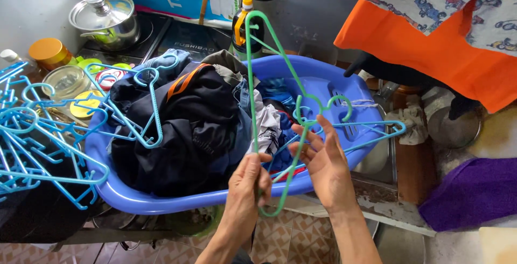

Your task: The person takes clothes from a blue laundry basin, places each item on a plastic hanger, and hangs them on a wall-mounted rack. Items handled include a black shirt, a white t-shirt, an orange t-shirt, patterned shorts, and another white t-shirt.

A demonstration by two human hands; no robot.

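Counter, 9 o'clock: we see loose blue hangers [32,145] and a steel pot [105,19] on a cooktop.
Basin [161,202]: blue, heaped with dark clothes [183,129].
Left hand [247,180]: pinching the green hanger [269,81].
Right hand [323,159]: fingers spread, touching the hanger.
3 o'clock: purple cloth [474,191].

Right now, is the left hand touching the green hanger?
Touching. The head view shows the left hand with its fingers wrapped around the green hanger near its lower end.
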